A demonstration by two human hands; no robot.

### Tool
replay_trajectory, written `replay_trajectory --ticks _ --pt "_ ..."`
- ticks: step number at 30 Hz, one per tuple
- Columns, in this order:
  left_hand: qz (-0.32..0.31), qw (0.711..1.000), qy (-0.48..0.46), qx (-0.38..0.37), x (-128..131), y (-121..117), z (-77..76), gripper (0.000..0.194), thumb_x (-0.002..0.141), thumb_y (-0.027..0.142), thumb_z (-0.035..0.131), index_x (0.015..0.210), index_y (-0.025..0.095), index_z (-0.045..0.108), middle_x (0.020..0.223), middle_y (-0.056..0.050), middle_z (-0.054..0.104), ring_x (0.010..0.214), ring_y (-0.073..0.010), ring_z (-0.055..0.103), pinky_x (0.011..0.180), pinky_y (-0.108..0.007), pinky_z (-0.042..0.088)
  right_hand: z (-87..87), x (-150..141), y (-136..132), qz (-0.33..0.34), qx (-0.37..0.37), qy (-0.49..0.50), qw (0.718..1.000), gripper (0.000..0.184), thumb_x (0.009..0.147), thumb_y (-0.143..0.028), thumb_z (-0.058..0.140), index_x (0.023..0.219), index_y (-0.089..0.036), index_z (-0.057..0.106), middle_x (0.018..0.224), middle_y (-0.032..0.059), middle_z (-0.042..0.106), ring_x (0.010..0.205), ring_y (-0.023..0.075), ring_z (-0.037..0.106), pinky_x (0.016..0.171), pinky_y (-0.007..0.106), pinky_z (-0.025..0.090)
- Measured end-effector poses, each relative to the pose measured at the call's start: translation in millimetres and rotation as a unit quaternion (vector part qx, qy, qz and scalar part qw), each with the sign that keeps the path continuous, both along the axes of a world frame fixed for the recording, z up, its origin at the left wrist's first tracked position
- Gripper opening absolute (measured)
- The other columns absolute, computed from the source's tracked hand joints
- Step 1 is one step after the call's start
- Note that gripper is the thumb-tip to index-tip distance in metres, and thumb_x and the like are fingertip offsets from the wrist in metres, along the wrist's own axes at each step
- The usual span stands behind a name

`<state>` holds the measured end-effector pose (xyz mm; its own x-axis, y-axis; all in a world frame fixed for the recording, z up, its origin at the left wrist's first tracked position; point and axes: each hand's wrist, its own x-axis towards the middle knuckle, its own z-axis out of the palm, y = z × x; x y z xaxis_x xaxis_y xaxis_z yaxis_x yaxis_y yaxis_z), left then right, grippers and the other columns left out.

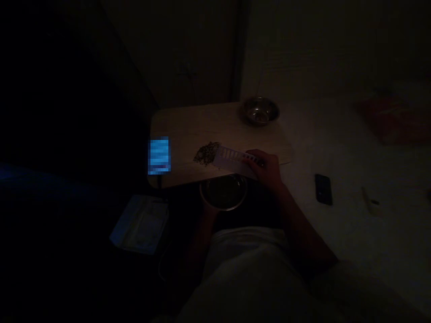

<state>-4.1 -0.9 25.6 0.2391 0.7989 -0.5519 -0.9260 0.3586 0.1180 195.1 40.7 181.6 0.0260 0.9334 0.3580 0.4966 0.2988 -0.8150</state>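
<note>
In dim light, my right hand (pixel 264 166) grips a flat, pale strip with a row of slot-like marks (pixel 230 157). The strip's far end touches the edge of a pile of small dark grains (pixel 206 153) on the wooden tabletop (pixel 183 128). Just below the table's near edge, my left hand (pixel 211 210) supports a round metal bowl (pixel 224 193) from its near side. Most of that hand's fingers are hidden beneath the bowl, and its contents are too dark to make out.
A second metal bowl (pixel 261 111) stands at the tabletop's far right corner. On the left end glows a blurred screen (pixel 159 155). A dark phone (pixel 323 189) and a pale remote-like object (pixel 373 204) lie on the light surface to the right. A pale package (pixel 141 224) lies lower left.
</note>
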Motion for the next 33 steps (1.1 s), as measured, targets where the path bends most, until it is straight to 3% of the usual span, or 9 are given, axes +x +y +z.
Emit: replay_trajectory --ticks 5,12,18,22,29,33 --pt "-0.004 0.999 -0.024 0.039 1.5 1.6 -0.8 0.065 0.094 0.064 0.043 0.142 0.024 0.062 0.146 -0.007 0.063 0.154 -0.0306 0.039 0.129 -0.053 0.03 -0.4 0.6 0.5 -0.004 0.007 -0.005 1.0 0.022 0.086 -0.039 0.075 0.099 -0.023 0.082 0.095 0.0055 0.081 0.082 0.0239 0.075 0.077 0.036 0.058" --pt "0.01 1.0 -0.014 -0.022 1.0 -1.9 0.4 0.073 0.093 0.071 0.044 0.141 0.019 0.062 0.145 -0.011 0.064 0.153 -0.0323 0.039 0.131 -0.055 0.023 -1.7 0.6 1.0 0.006 0.0 -0.007 1.0 0.023 0.086 -0.038 0.076 0.101 -0.023 0.082 0.101 0.006 0.082 0.087 0.0243 0.076 0.081 0.036 0.059" --pt "0.022 0.999 -0.026 -0.007 2.0 -0.4 6.3 0.069 0.094 0.066 0.047 0.144 0.021 0.06 0.145 -0.01 0.064 0.151 -0.0322 0.043 0.128 -0.055 0.029 -2.7 1.2 0.5 0.009 0.007 -0.008 1.0 0.022 0.085 -0.037 0.076 0.101 -0.023 0.083 0.102 0.0063 0.082 0.088 0.0253 0.077 0.081 0.037 0.06" --pt "0.014 0.999 -0.028 -0.008 1.3 1.6 2.1 0.069 0.094 0.067 0.045 0.143 0.02 0.06 0.146 -0.01 0.064 0.151 -0.0317 0.043 0.13 -0.056 0.025 -3.3 1.5 0.7 0.016 0.006 -0.003 1.0 0.023 0.083 -0.039 0.078 0.098 -0.023 0.083 0.1 0.0063 0.083 0.086 0.0252 0.077 0.081 0.037 0.06" --pt "0.028 0.999 -0.036 0.023 3.6 1.4 6.9 0.07 0.095 0.068 0.044 0.142 0.019 0.061 0.152 -0.01 0.059 0.155 -0.0333 0.037 0.131 -0.056 0.022 0.8 8.9 -0.4 0.088 -0.023 -0.02 0.996 0.023 0.085 -0.041 0.077 0.097 -0.023 0.083 0.094 0.0052 0.082 0.083 0.0235 0.076 0.079 0.036 0.059" --pt "-0.003 0.997 -0.051 0.051 4.1 2.8 7.5 0.072 0.094 0.067 0.046 0.146 0.019 0.058 0.154 -0.012 0.056 0.154 -0.0355 0.038 0.129 -0.06 0.024 -0.5 14.0 -1.4 0.105 -0.03 -0.008 0.994 0.024 0.082 -0.044 0.079 0.094 -0.022 0.082 0.091 0.0043 0.081 0.08 0.0224 0.074 0.073 0.033 0.057"
